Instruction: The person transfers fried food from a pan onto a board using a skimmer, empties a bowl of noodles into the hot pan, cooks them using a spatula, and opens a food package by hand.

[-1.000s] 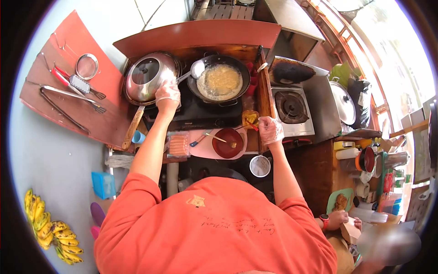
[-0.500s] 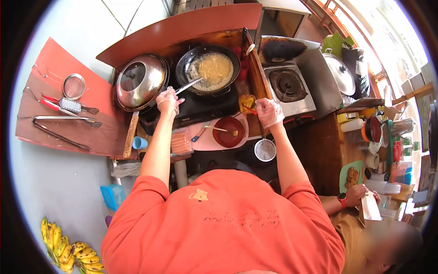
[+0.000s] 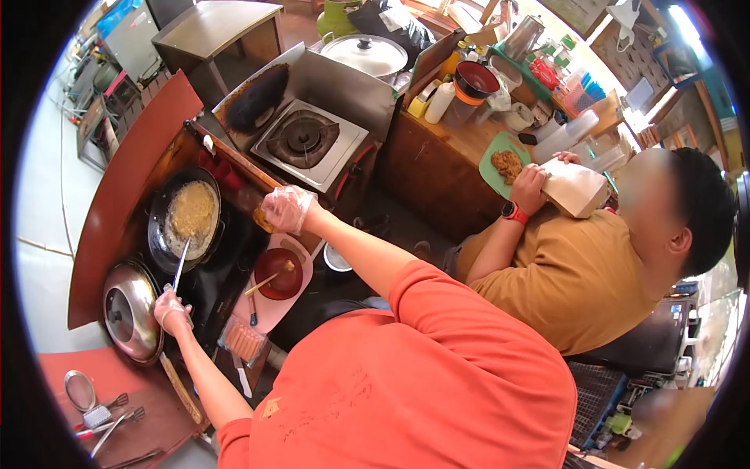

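My left hand [image 3: 173, 309], in a clear plastic glove, is closed around a long metal utensil [image 3: 181, 266]. The utensil's far end reaches into a black wok [image 3: 158, 246], where a pale yellow mass [image 3: 192, 209] sits in bubbling oil. My right hand [image 3: 287, 209], also gloved, has its fingers curled over a small container with yellow contents [image 3: 262, 220]; what they grip is hidden. Nearer me, a dark red bowl [image 3: 291, 288] with a light stick across it rests on a pink board [image 3: 269, 313]. Beside the board lies a pack of sausages [image 3: 244, 339].
A domed lid [image 3: 131, 313] covers a pan left of the wok. An unlit gas burner [image 3: 303, 139] stands beyond my right hand. At right, a co-worker [image 3: 547, 273] holds a paper bag [image 3: 574, 187] near a green board [image 3: 492, 178] with fried food. A red shield [image 3: 129, 195] borders the stove.
My view has swung right, so the stove now appears at left and the co-worker shows more fully. My left hand keeps the utensil in the wok; my right hand stays by the yellow container.
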Motion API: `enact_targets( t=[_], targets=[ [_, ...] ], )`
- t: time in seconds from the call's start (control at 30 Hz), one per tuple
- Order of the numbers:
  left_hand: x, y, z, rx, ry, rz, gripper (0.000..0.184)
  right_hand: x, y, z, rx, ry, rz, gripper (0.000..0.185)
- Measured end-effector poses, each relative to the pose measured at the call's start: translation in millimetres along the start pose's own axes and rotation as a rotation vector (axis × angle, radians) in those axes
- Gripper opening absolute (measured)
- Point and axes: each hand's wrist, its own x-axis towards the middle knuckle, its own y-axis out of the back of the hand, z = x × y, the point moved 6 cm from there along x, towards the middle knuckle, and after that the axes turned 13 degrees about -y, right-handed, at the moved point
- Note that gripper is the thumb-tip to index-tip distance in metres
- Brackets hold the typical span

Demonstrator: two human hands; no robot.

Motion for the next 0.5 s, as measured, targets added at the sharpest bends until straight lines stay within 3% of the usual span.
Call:
enact_targets(
  t=[0.07,0.1,0.13,0.17,0.23,0.27,0.3,0.33,0.37,0.43,0.5],
  targets=[
    [5.4,5.1,6.3,0.329,-0.195,-0.088,0.028,-4.6,5.3,-0.1,0.016,-0.003,-0.014,0.026],
    [12.6,7.6,8.1,0.567,-0.406,-0.027,0.034,-5.2,3.7,1.2,-0.029,-0.05,-0.033,0.026],
    [18.3,1.4,14.4,1.0,-0.778,-0.162,0.038,-2.7,0.3,-0.6,-0.065,-0.082,-0.059,0.026],
    [-39.9,-0.6,83.2,0.856,-0.679,-0.13,0.038,-3.8,2.1,-2.0,-0.042,0.022,-0.188,0.021],
    [-75.1,-4.2,135.2,0.993,-0.537,-0.191,0.032,-4.3,3.6,-17.7,-0.25,-0.027,-0.18,0.011],
    [-90.6,9.3,161.3,0.947,-0.499,-0.097,0.029,-8.1,7.2,-26.2,-0.355,-0.049,-0.18,0.007],
    [-86.8,25.4,151.0,1.066,-0.855,0.058,0.027,-12.8,-25.8,-13.2,-0.763,0.412,-0.067,0.011],
    [-96.8,44.8,173.5,0.958,-0.782,0.068,0.031,-1.3,-1.5,-14.8,-0.13,-0.14,-0.199,0.017],
    [-104.6,69.2,185.4,0.821,-0.897,0.209,0.028,3.5,-15.3,7.5,-0.074,-0.083,-0.159,0.019],
    [-120.2,123.5,218.2,0.814,-0.834,0.323,0.023,-1.5,-1.9,1.9,-0.07,0.025,-0.064,0.019],
    [-148.9,201.6,263.1,0.838,-0.87,0.579,0.024,0.6,-7.2,4.4,-0.052,0.008,-0.074,0.018]
  ],
)
